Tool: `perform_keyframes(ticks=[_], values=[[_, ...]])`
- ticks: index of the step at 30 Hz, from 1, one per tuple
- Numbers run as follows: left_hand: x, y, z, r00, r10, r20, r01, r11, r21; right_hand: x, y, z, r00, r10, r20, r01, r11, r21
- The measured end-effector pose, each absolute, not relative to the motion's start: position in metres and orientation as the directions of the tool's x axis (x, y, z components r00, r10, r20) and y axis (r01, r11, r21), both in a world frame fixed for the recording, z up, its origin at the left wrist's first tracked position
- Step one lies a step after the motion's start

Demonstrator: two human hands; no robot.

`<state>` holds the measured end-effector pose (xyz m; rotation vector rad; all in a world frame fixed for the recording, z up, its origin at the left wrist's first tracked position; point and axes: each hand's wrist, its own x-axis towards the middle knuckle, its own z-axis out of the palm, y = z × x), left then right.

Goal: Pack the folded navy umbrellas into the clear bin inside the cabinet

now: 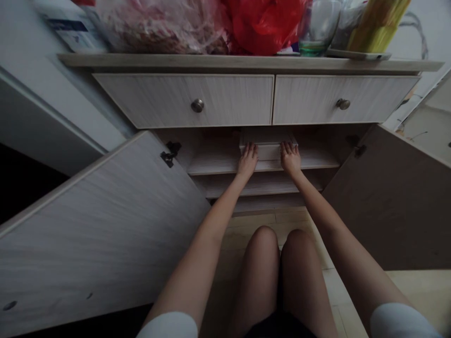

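Observation:
A flat white box [269,152] rests on the upper shelf [213,162] of an open cabinet. My left hand [248,159] is on its front left corner, fingers laid over the top edge. At the front right corner my right hand [291,158] holds it the same way. The thumbs are hard to make out, and the rear of the box lies in shadow under the drawers.
Two cabinet doors, the left door [116,234] and the right door [398,202], stand swung outward. Above are a left drawer [232,101] and a right drawer [310,98], both closed. Plastic bags [158,28] and a glass [319,28] crowd the cabinet top.

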<state>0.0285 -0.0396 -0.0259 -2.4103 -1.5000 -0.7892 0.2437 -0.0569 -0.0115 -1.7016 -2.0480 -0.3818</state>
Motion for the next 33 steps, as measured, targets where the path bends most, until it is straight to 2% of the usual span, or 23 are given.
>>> perform_keyframes(ticks=[22,33], values=[[0.032,0.003,-0.010,0.342,0.838,0.426,0.902,-0.420,0.103,0.238,-0.018,0.002,-0.106,0.932,0.346,0.983,0.152,-0.107],[0.024,0.036,-0.017,0.375,0.821,0.431,0.862,-0.480,0.165,0.240,-0.001,0.004,-0.110,0.945,0.306,0.982,0.152,-0.116]])
